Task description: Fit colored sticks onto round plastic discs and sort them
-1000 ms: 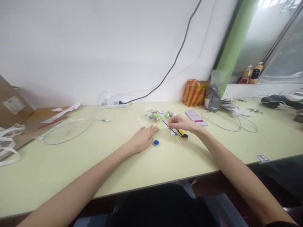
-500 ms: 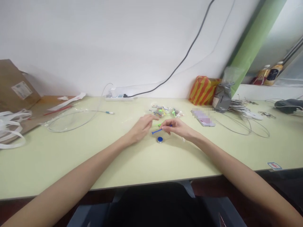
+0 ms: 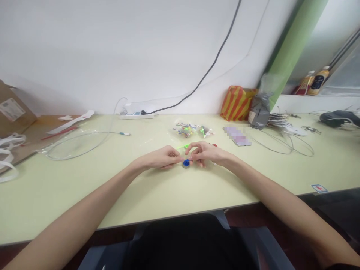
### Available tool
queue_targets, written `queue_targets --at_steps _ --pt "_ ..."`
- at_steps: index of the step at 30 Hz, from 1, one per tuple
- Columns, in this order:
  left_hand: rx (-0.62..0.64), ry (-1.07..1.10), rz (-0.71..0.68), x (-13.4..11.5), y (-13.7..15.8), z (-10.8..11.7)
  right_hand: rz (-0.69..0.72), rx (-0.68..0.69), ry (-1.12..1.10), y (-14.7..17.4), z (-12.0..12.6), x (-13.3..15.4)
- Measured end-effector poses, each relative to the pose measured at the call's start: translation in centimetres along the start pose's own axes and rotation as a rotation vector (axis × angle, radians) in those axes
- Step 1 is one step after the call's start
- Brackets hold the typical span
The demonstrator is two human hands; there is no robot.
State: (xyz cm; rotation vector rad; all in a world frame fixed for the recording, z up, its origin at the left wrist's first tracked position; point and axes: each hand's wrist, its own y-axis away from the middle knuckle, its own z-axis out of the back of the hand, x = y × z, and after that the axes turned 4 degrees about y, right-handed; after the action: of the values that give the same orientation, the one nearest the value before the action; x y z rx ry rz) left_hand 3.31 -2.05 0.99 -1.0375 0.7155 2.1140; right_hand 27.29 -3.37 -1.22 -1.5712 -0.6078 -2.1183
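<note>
Blue disc (image 3: pixel 186 163) sitting on a pale green tabletop (image 3: pixel 168 198)

Taking the disc as clock centre, the left hand (image 3: pixel 164 157) is reaching in at nine, fingers bunched; whether its grip is holding anything, I cannot tell. Toward three, the right hand (image 3: pixel 205 153) is pinching a thin blue rod (image 3: pixel 191 160) just beside the disc. Bagged coloured pieces (image 3: pixel 184 129) are lying at twelve. A power strip (image 3: pixel 135 117) is resting between ten and eleven, near a white wall (image 3: pixel 112 56); a striped bag (image 3: pixel 235 104) is standing at one, and bottles (image 3: pixel 318 80) are lining a windowsill (image 3: pixel 306 101) at two.
</note>
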Motion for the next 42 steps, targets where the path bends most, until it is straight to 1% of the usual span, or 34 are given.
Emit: queue_targets --at_steps 2,5,10,13,16,20,22,24,27,30,32,34,36,38,40,42 --pt "0.029 0.010 0.042 0.0 0.1 0.1 -0.026 0.011 0.023 0.1 -0.1 0.1" --pt "0.038 0.003 0.079 0.0 0.1 0.0 -0.030 0.003 0.028 0.1 -0.2 0.0" --pt "0.086 0.083 0.161 0.6 0.0 0.3 -0.026 0.013 0.033 0.0 -0.5 -0.1" --pt "0.103 0.055 0.183 0.6 0.0 0.5 -0.037 -0.001 0.082 0.0 -0.6 0.0" --pt "0.051 0.001 0.179 0.4 -0.2 0.4 -0.041 -0.041 0.185 -0.3 -0.5 -0.1" --pt "-0.147 -0.068 0.169 0.7 -0.9 -0.3 0.054 -0.175 0.267 -0.9 0.1 -0.7" --pt "-0.213 -0.085 0.172 0.9 -1.3 -0.6 0.096 -0.221 0.267 -1.2 0.3 -1.1" --pt "-0.230 -0.087 0.178 1.0 -1.6 -0.7 0.100 -0.218 0.281 -1.4 0.5 -1.4" --pt "-0.216 -0.088 0.199 1.0 -1.8 -0.7 0.089 -0.201 0.403 -1.6 0.3 -1.4" --pt "-0.184 -0.099 0.214 1.0 -1.7 -0.7 0.101 -0.257 0.571 -1.5 -0.1 -1.2" --pt "-0.181 -0.120 0.218 1.2 -1.6 -0.7 0.138 -0.294 0.651 -1.3 -0.3 -1.0" --pt "-0.194 -0.167 0.208 1.3 -1.4 -0.9 0.180 -0.287 0.706 -0.9 -0.5 -0.8" --pt "-0.249 -0.264 0.170 1.3 -1.2 -1.2 0.198 -0.247 0.767 -0.5 -0.6 -0.6" --pt "-0.346 -0.418 0.109 1.1 -1.0 -1.7 0.202 -0.216 0.867 -0.3 -0.8 -0.3" --pt "-0.423 -0.599 0.081 0.9 -1.0 -2.2 0.229 -0.194 0.987 -0.1 -0.8 0.0" --pt "-0.441 -0.737 0.098 1.0 -1.1 -2.5 0.274 -0.166 1.081 -0.1 -0.8 0.2"
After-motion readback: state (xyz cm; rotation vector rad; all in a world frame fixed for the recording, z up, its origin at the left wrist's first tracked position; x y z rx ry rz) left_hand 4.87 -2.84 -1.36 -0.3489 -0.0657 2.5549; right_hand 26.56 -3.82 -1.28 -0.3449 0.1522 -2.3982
